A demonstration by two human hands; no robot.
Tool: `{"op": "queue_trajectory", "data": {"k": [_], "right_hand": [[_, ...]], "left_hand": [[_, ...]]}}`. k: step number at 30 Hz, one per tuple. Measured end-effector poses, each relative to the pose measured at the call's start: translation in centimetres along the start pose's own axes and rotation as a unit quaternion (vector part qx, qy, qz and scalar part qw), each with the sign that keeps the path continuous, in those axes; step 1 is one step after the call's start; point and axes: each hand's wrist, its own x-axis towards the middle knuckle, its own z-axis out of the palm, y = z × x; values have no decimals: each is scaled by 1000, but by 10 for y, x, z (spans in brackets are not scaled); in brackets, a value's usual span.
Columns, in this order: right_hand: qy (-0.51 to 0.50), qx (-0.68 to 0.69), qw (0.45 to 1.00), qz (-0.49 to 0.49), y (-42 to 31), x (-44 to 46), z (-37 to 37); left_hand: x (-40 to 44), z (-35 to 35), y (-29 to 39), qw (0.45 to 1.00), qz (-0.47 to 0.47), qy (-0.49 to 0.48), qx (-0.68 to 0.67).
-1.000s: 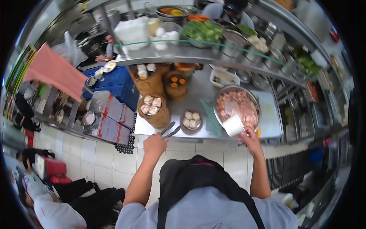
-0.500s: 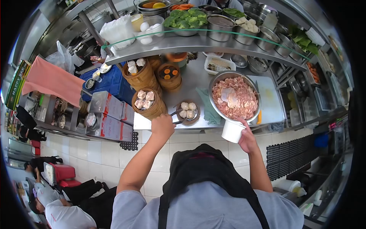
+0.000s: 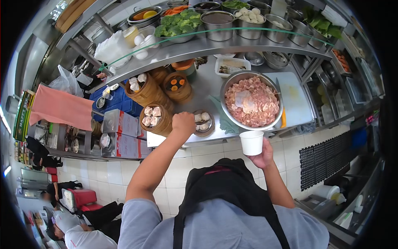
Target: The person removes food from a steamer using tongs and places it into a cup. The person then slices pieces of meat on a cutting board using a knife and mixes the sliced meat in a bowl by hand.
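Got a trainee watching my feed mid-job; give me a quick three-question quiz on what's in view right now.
1. Which hand holds the white cup?
2. True or false: the green cloth lies to the left of the metal bowl of raw meat.
3. How many dumplings show in the bamboo steamer just left of the left hand?

Key:
1. The right hand.
2. True.
3. Four.

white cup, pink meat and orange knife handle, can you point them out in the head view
White cup (image 3: 251,144): head view, on its outer side wall.
Pink meat (image 3: 252,102): head view, on the middle of the heap.
Orange knife handle (image 3: 283,118): head view, midway along the handle.
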Motion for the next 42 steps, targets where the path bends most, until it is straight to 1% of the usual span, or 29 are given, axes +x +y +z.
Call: {"op": "queue_trajectory", "data": {"k": [2, 4, 5, 7, 8, 11, 12, 14, 15, 17, 18, 19, 20, 21, 22, 23, 25, 26, 28, 29, 30, 31, 32, 34, 37, 38, 40, 41, 42], "right_hand": [[19, 3, 1000, 4, 5, 0, -8], [-40, 30, 999, 11, 9, -1, -15], [-36, 36, 999, 6, 10, -2, -17], [-25, -54, 998, -8, 12, 0, -18], [-22, -47, 999, -13, 12, 1, -16], [-17, -118, 993, 23, 8, 7, -4], [-16, -113, 993, 19, 10, 11, -5], [-25, -196, 980, 11, 17, 22, -13], [-26, -194, 981, 9, 21, 27, -16], [-5, -329, 944, -31, 27, 37, -19], [-5, -328, 944, -33, 30, 43, -21], [-2, -378, 925, -38, 32, 49, -22], [2, -426, 904, -41, 34, 55, -25], [3, -425, 904, -41, 37, 62, -27], [16, -468, 882, -53, 41, 70, -31], [29, -511, 857, -64, 45, 79, -36], [35, -524, 847, -81, 51, 93, -41], [43, -538, 836, -99, 53, 98, -43], [50, -546, 831, -92, 53, 104, -41], [57, -555, 825, -87, 53, 106, -42], [56, -555, 825, -85, 54, 107, -41], [56, -558, 823, -88, 58, 110, -45], [56, -561, 821, -90, 60, 112, -46], [55, -558, 825, -70, 60, 110, -46], [55, -557, 828, -46, 60, 106, -45], [58, -559, 826, -41, 60, 106, -46], [63, -556, 828, -45, 63, 106, -55], [68, -553, 829, -49, 65, 104, -60], [71, -551, 830, -48, 63, 101, -60]], "left_hand": [[10, -5, 13, 1000, 10, -24, 9], [20, -9, 26, 998, -6, -64, 18], [24, -9, 30, 997, 0, -67, 24], [32, -10, 39, 995, -19, -85, 44], [35, -11, 42, 995, -13, -86, 51], [45, -13, 48, 992, -11, -106, 70], [48, -12, 48, 992, -11, -105, 65], [50, -15, 45, 993, -12, -104, 64], [50, -18, 42, 994, -5, -98, 47], [49, -21, 31, 995, 1, -90, 31], [47, -21, 22, 998, -6, -60, 9], [47, -20, 13, 999, -13, -31, -13], [52, -19, 2, 999, -12, -31, -12], [59, -19, -9, 989, -47, -112, -90], [64, -15, -21, 964, -83, -191, -167], [66, -7, -32, 964, -84, -192, -166], [64, -3, -44, 934, -80, -227, -265], [61, -6, -44, 934, -82, -228, -264], [55, -12, -38, 940, -107, -245, -210], [48, -4, -36, 940, -109, -246, -211], [34, 6, -33, 980, -62, -108, -153], [27, 14, -29, 995, -13, 33, -91], [24, 4, -17, 995, -15, 31, -92], [22, -13, 9, 996, -38, -80, 10], [27, -11, 27, 992, -44, -120, 15], [27, -10, 24, 992, -44, -120, 14], [28, -9, 10, 996, -60, -68, -17], [29, -1, -4, 996, -58, -70, -16], [32, 11, -24, 996, -36, -28, -71]]}}
